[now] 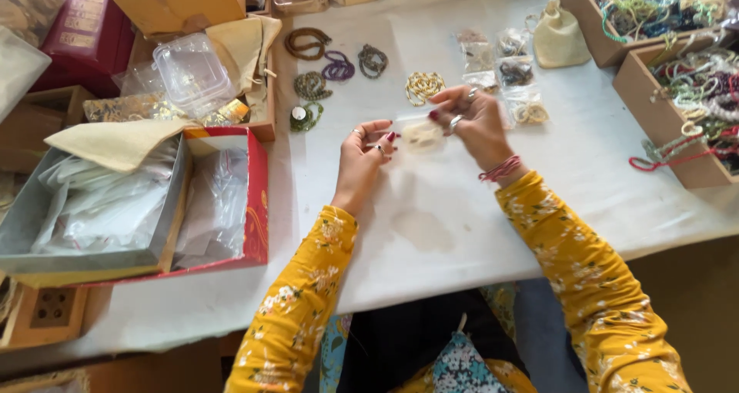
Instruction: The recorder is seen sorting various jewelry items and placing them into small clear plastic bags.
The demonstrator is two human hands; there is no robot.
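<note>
A small clear plastic bag (421, 135) is held above the white bench (431, 224), between the two hands. It is thin and see-through, with a pale, cream-coloured beaded bracelet coiled inside it. The left hand (366, 154) pinches its left edge and the right hand (469, 120) grips its upper right side. The bag hangs almost flat, facing up.

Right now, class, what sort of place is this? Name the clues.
Probably a small jewellery packing workspace: loose bead bracelets on the white table, cardboard trays of bracelets, and both hands holding a small clear bag.
</note>
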